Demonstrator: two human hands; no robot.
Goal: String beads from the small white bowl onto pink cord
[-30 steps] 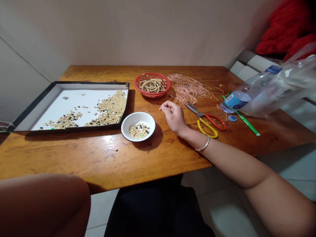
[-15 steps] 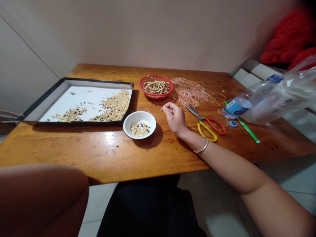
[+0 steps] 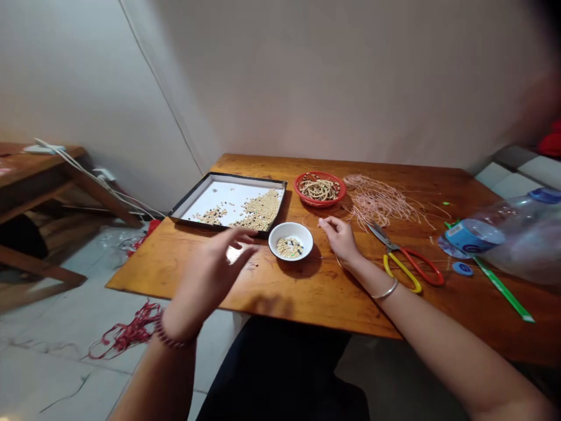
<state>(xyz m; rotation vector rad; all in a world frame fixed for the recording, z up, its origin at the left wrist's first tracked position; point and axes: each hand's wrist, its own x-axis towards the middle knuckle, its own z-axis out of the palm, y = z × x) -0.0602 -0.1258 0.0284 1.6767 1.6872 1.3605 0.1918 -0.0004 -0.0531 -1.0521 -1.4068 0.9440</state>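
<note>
My left hand (image 3: 214,264) hovers over the table's front left part, thumb and fingers apart and nothing between them, a little blurred. To its right stands a white bowl (image 3: 291,228) with small cream, dark and green beads (image 3: 289,248) at the bottom. Beyond that bowl, my right hand (image 3: 340,238) is closed in a pinch beside the table top; a thin pink string shows near its fingertips and below its palm, so it seems to hold that string. Scissors (image 3: 397,250) with one yellow and one red handle lie right of this hand.
Behind the bowl are a black-edged tray (image 3: 199,187) of loose beads and a red basket (image 3: 322,203) of beaded strands. Pink strings (image 3: 381,200) lie in a heap. On the right are a plastic bottle (image 3: 477,237), blue cap (image 3: 463,268) and green strip (image 3: 504,289).
My left hand has come up into view over the table, where before only a blurred part of the arm showed. The view has swung left. My right hand keeps its pinch.
</note>
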